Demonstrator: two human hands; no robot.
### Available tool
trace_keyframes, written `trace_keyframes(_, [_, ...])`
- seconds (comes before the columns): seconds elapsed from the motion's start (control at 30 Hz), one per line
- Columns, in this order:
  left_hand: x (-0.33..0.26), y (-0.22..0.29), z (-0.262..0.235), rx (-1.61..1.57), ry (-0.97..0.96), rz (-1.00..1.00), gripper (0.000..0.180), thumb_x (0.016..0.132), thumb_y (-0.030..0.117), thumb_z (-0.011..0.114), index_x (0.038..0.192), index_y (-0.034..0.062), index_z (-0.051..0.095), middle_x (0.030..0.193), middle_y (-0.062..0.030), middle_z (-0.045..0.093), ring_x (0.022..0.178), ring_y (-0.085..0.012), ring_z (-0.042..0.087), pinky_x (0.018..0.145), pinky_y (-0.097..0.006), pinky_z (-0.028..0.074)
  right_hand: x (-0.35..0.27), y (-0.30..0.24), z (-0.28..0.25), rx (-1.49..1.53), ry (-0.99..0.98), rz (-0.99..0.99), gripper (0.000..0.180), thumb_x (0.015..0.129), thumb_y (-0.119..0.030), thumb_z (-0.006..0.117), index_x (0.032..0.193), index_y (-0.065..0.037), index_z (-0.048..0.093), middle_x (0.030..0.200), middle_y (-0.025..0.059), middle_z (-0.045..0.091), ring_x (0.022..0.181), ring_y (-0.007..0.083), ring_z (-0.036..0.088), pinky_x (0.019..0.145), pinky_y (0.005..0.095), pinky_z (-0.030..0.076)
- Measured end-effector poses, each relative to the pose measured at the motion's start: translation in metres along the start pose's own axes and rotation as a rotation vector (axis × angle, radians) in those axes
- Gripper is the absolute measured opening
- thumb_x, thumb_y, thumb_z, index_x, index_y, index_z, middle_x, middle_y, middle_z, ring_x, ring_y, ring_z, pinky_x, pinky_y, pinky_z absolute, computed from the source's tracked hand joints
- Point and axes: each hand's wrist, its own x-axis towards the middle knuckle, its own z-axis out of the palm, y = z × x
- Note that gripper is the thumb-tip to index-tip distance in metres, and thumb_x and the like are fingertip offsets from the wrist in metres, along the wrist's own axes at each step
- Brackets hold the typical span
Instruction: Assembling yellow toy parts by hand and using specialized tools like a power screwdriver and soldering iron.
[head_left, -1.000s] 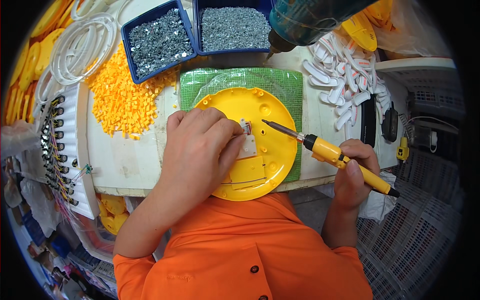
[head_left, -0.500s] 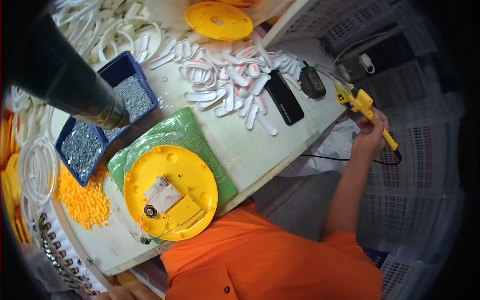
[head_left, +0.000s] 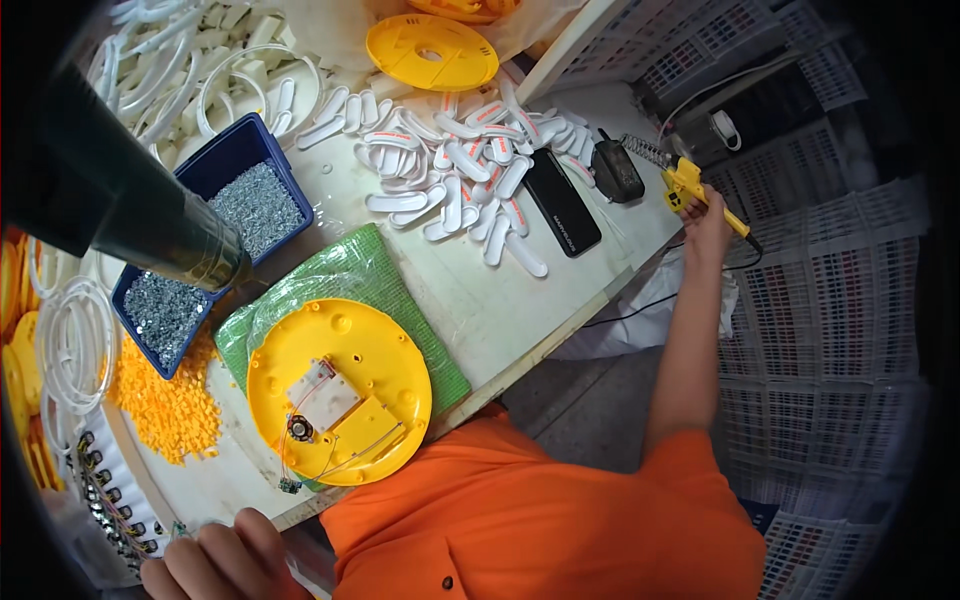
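Note:
My right hand (head_left: 708, 225) is closed round the handle of a yellow soldering iron (head_left: 685, 180), whose front end is at a wire-coil holder (head_left: 645, 150) beyond the table's right edge. By the lower left edge, my left hand (head_left: 225, 562) has its fingers curled; what they hold, if anything, is hidden. Between the hands lies a round yellow plastic housing (head_left: 395, 350), open side up, on a green wrapped pad (head_left: 365, 265). It carries a white block (head_left: 322, 400), a small round black part (head_left: 299, 428) and thin wires. A tiny circuit board (head_left: 290, 486) hangs at its near rim.
Blue bins (head_left: 290, 170) of small metal screws stand behind the pad, partly covered by a dark cylinder (head_left: 170, 225). Orange bits (head_left: 165, 410) lie in a heap at left. White plastic pieces (head_left: 465, 160), a black phone-like slab (head_left: 562, 205) and a dark box (head_left: 617, 172) occupy the back.
My right hand has brought the soldering iron left and upward to the coil holder. My left hand has risen further into view at the lower left. The housing stays on its pad.

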Motion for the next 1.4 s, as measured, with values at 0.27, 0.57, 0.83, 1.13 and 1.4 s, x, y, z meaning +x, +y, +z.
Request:
trace_keyframes(0.27, [-0.046,-0.014,-0.072,0.461,0.275,0.119,0.032,0.085,0.017,0.077,0.095,0.0120,0.047,0.090,-0.0037,0.048,0.082,-0.0172,0.042,0.074,-0.032,0.035,-0.082,0.017,0.019,0.224,-0.034,0.306,0.024,0.099,-0.031,0.065,0.101,-0.007,0.064,0.076,0.0008,0.057,0.065,0.0127,0.054,0.060,0.0287,0.045])
trace_keyframes(0.57, [-0.044,-0.032,-0.111,0.890,0.629,0.109,0.020,0.092,-0.006,0.057,0.110,0.0020,0.057,0.100,-0.0074,0.059,0.087,-0.0132,0.056,0.076,-0.028,0.047,-0.324,-0.014,0.125,-0.086,-1.468,-1.071,0.023,0.076,-0.006,0.076,0.098,-0.004,0.068,0.081,0.0078,0.061,0.075,0.0269,0.063,0.071,0.0366,0.051])
trace_keyframes(0.83, [-0.025,-0.024,-0.146,1.688,0.627,0.062,0.012,0.088,0.000,0.068,0.100,0.0004,0.067,0.097,-0.0133,0.063,0.086,-0.0260,0.063,0.073,-0.035,0.050,-0.413,-0.010,0.173,-0.171,-1.898,-1.424,0.027,0.078,-0.023,0.073,0.099,-0.006,0.069,0.095,0.0036,0.063,0.101,0.0232,0.062,0.097,0.0399,0.048])
trace_keyframes(1.13, [0.008,-0.043,-0.161,2.083,0.416,0.013,0.014,0.080,0.009,0.077,0.094,0.0065,0.073,0.091,-0.0084,0.062,0.088,-0.0284,0.062,0.079,-0.042,0.049,-0.420,-0.008,0.170,-0.112,-1.842,-1.402,0.019,0.083,-0.018,0.068,0.099,-0.008,0.069,0.093,0.0033,0.062,0.100,0.0208,0.063,0.101,0.0428,0.048])
trace_keyframes(1.4, [-0.001,-0.027,-0.160,1.983,0.499,0.133,0.012,0.080,0.007,0.077,0.091,0.0074,0.072,0.091,-0.0081,0.062,0.088,-0.0288,0.062,0.080,-0.041,0.049,-0.403,-0.029,0.178,-0.094,-1.825,-1.099,0.034,0.077,-0.021,0.080,0.108,-0.010,0.072,0.104,0.0016,0.066,0.104,0.0227,0.063,0.100,0.0471,0.048])
